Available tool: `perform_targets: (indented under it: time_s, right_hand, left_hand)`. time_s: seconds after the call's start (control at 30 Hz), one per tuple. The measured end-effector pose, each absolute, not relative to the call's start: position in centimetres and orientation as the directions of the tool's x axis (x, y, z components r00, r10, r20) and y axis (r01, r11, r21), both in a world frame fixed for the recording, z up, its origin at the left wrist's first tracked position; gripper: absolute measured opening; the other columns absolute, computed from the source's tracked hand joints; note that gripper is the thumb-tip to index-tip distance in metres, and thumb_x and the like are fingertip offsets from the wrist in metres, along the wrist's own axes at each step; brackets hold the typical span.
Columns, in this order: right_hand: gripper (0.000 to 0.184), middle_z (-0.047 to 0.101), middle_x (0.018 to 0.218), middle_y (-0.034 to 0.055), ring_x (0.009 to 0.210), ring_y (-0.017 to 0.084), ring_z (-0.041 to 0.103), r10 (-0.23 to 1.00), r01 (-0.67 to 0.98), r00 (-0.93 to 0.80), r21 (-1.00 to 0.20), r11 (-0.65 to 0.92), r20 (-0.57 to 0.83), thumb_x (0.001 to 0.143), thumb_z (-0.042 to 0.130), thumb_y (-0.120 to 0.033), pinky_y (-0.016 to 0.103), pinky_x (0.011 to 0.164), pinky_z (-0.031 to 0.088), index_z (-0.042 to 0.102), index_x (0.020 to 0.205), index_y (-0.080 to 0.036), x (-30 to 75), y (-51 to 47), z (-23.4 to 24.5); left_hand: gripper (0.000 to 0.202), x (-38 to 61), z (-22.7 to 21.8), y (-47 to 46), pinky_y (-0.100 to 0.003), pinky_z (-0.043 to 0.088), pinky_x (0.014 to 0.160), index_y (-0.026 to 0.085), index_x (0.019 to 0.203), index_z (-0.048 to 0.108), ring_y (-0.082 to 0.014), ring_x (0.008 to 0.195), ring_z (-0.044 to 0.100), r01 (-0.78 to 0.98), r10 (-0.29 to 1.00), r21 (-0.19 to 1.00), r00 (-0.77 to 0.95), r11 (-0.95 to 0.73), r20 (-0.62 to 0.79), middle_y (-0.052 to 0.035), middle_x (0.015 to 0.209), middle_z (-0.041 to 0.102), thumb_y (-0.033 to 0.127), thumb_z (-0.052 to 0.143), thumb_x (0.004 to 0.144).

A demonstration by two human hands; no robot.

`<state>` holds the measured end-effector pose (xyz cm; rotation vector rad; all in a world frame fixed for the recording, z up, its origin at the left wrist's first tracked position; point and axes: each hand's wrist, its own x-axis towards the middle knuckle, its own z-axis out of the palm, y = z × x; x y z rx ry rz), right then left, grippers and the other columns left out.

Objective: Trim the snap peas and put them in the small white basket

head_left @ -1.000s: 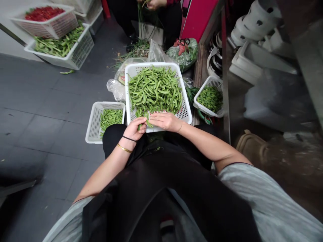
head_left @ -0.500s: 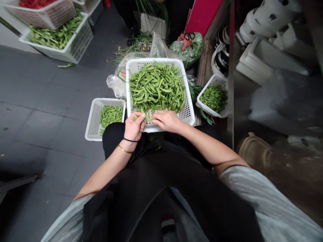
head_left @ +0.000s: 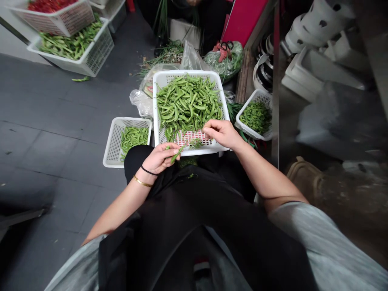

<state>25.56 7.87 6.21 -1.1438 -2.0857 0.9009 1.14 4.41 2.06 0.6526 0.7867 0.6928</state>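
A large white plastic basket (head_left: 156, 105) sits in front of my knees, heaped with green pea pods (head_left: 189, 103). My left hand (head_left: 159, 158), with a black band and a gold bracelet at the wrist, is closed on a pea pod (head_left: 177, 154) at the basket's near left edge. Over the near right part of the basket is my right hand (head_left: 223, 132), its thumb and fingers pinched together; whatever they hold is too small to make out. Small green trimmings (head_left: 196, 143) lie on the bare basket bottom between the hands.
Left of my knee, a smaller white basket (head_left: 109, 141) holds more pods. A basket of leafy greens (head_left: 255, 117) stands at the right. Beyond are a tied bag of greens (head_left: 227, 60) and stacked baskets (head_left: 100, 50). Another person in dark clothes sits at the far side.
My hands have moved apart: the right went up and to the right, the left slightly down and to the left with a pod. The trimmings now show between them.
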Motion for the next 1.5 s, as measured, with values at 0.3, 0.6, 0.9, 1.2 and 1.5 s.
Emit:
perform_targets:
  time_s: [0.3,0.6,0.9,1.2,1.5]
  right_hand:
    - [0.027,0.064,0.075,0.0063,0.068,0.015,0.056,0.498,0.462,-0.867,-0.37,0.806,0.001,0.094,0.04,-0.025,0.026,0.065,0.04,0.063,0.086,-0.014,21.1,5.7,5.5]
    - [0.027,0.065,0.067,-0.0001,0.062,0.01,0.06,0.869,0.431,-0.492,-0.852,0.297,0.054,0.091,0.048,-0.032,0.021,0.065,0.045,0.067,0.087,-0.013,23.0,6.2,3.4]
    - [0.035,0.071,0.094,0.011,0.087,0.022,0.065,0.729,0.895,-0.44,-0.185,0.407,-0.525,0.08,0.061,-0.045,0.028,0.073,0.046,0.07,0.096,-0.015,22.4,13.9,0.0]
    - [0.033,0.066,0.101,0.0259,0.096,0.031,0.066,0.935,0.971,-0.237,-0.023,0.239,-0.265,0.094,0.035,-0.021,0.039,0.079,0.05,0.055,0.111,-0.001,18.4,16.4,-2.6]
    - [0.03,0.07,0.091,0.0148,0.082,0.021,0.064,0.845,0.911,-0.413,-0.15,0.385,-0.34,0.089,0.046,-0.03,0.027,0.067,0.043,0.069,0.089,-0.01,20.7,12.7,1.5]
  left_hand:
    - [0.013,1.4,4.3,3.8,-0.017,0.031,0.039,0.012,0.066,0.067,-0.0057,0.041,0.043,0.026,0.785,0.914,0.503,0.404,-0.362,-0.0037,0.055,0.061,0.017,0.078,0.061]
    - [0.012,0.9,3.0,4.0,-0.018,0.023,0.036,0.016,0.07,0.061,-0.0062,0.036,0.037,-0.348,0.987,0.932,-0.08,0.105,-0.141,0.0026,0.048,0.053,0.025,0.068,0.07]
    - [0.017,-0.5,2.2,5.8,-0.021,0.037,0.037,0.017,0.074,0.059,-0.0121,0.046,0.051,-0.578,0.886,0.672,0.274,0.463,-0.375,-0.0018,0.06,0.059,0.027,0.066,0.062]
    - [0.021,0.6,1.0,5.1,-0.012,0.016,0.033,0.015,0.067,0.057,-0.0012,0.032,0.023,-0.487,0.829,0.674,0.388,0.555,-0.403,0.0103,0.04,0.029,0.023,0.076,0.066]
    - [0.032,2.2,1.0,4.5,-0.014,0.018,0.03,0.008,0.082,0.065,-0.0022,0.032,0.032,-0.273,0.814,0.768,0.222,0.58,-0.536,0.0027,0.048,0.052,0.029,0.079,0.062]
